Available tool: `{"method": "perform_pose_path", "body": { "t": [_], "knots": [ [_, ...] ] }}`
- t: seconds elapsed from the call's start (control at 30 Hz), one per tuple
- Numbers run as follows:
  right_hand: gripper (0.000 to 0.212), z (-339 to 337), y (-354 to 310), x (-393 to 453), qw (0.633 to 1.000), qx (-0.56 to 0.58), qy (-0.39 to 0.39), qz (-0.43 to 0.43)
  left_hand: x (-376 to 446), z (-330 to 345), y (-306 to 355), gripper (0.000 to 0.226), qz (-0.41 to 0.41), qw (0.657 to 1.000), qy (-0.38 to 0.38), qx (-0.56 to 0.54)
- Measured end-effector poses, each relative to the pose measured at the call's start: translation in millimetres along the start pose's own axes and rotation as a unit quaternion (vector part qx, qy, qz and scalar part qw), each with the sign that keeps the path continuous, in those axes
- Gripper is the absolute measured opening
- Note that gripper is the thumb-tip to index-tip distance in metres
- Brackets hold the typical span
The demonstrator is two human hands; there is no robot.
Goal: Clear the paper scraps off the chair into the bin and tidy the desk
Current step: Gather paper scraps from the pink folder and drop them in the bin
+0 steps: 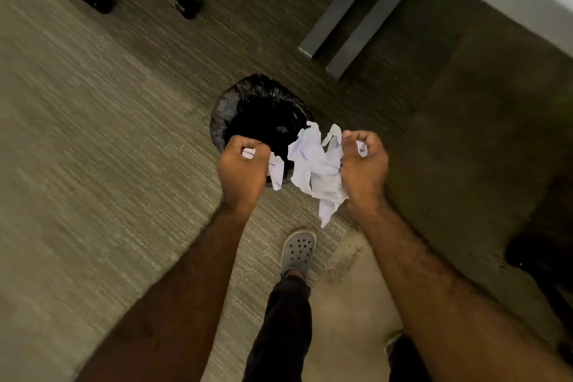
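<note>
**Head view: scraps at the bin, drop pending**

Left hand (243,166) is clenched on a small wad of paper scraps (277,171). Right hand (363,164) grips a larger crumpled bunch (316,164). Both are held over the near rim of the black-lined bin (226,108).

Judged step: disposal. The next move calls for centring both fists over the opening, then letting go; the trailing end hangs outside the rim and could miss.

Surface: striped grey-beige carpet (93,133). Table leg (350,15) and chair castors (99,0) lie beyond.

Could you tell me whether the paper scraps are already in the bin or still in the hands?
In the hands: left hand and right hand are closed on white paper scraps above the bin.
</note>
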State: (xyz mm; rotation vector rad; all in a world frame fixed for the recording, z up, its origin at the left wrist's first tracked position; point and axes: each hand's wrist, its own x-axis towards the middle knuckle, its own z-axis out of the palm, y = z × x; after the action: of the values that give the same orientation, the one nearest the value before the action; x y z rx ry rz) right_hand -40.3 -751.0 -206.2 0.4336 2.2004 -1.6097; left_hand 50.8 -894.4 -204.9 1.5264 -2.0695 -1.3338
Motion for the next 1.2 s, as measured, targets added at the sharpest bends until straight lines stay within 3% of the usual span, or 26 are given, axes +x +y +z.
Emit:
{"method": "perform_pose_path", "body": {
  "t": [0.1,0.3,0.5,0.57,0.67,0.73,0.8,0.87,0.93,1.07,1.2],
  "knots": [
    [0.012,44.2,21.9,29.8,0.999,-0.027,-0.002,-0.039,34.5,10.1,-29.1,0.01,0.034,0.997,0.066,0.026],
    [0.017,117.6,58.8,70.1,0.987,-0.052,-0.012,-0.152,90.4,44.3,-75.4,0.012,0.219,0.963,0.12,0.098],
    [0.025,169.2,102.1,105.8,0.97,-0.089,-0.027,-0.223,121.8,72.4,-111.0,0.017,0.249,0.951,0.138,0.121],
    [0.028,174.8,119.1,115.0,0.961,-0.129,-0.055,-0.239,127.3,76.0,-128.1,0.019,0.236,0.957,0.11,0.13],
    [0.033,180.6,140.8,125.8,0.942,-0.18,-0.119,-0.256,135.2,79.4,-151.6,0.029,0.211,0.961,-0.039,0.171],
    [0.041,182.9,151.0,126.5,0.937,-0.2,-0.206,-0.2,139.9,82.0,-165.3,0.054,0.207,0.922,-0.17,0.279],
    [0.047,181.3,160.2,124.3,0.921,-0.234,-0.274,-0.149,137.8,85.4,-176.1,0.077,0.193,0.858,-0.242,0.409],
    [0.05,175.8,165.3,119.6,0.892,-0.294,-0.311,-0.144,131.9,87.9,-183.6,0.082,0.188,0.822,-0.246,0.477],
    [0.051,171.3,163.9,115.1,0.869,-0.336,-0.328,-0.152,126.9,88.7,-184.5,0.081,0.199,0.81,-0.242,0.497],
    [0.052,169.5,148.9,103.9,0.871,-0.332,-0.327,-0.153,120.7,81.8,-175.9,0.08,0.201,0.813,-0.235,0.493],
    [0.055,157.8,126.0,78.8,0.884,-0.312,-0.303,-0.171,101.3,62.8,-159.9,0.072,0.196,0.839,-0.221,0.457]
  ]
}}
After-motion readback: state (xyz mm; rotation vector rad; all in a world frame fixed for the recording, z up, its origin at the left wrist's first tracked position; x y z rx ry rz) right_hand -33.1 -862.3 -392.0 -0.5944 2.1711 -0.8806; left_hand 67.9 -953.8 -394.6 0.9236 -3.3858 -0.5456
